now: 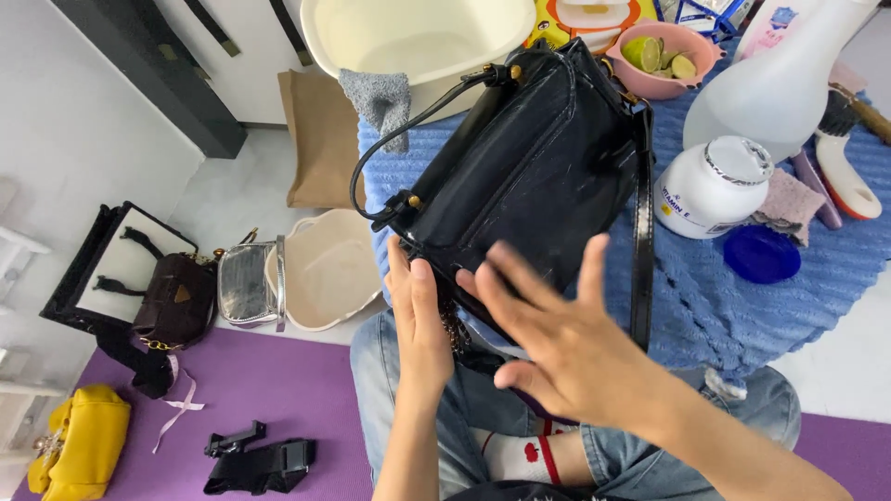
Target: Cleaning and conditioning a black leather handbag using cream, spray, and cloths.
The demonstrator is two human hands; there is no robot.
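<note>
A black leather handbag (529,167) with a thin handle and a long strap lies tilted on a blue towel (705,297), its near end over my lap. My left hand (418,320) grips the bag's near left corner, thumb and fingers on its edge. My right hand (557,334) is spread flat, fingers apart, against the bag's near side; it holds nothing. Below both hands are my jeans-clad knees and a white sock with red marks.
On the towel: a white jar (713,186), blue lid (761,252), large white bottle (789,83), pink bowl of lime pieces (664,56), brush (840,158), cream basin (418,37). To the left on the floor: silver pouch (246,283), brown bag (176,297), yellow bag (79,445), purple mat (241,399).
</note>
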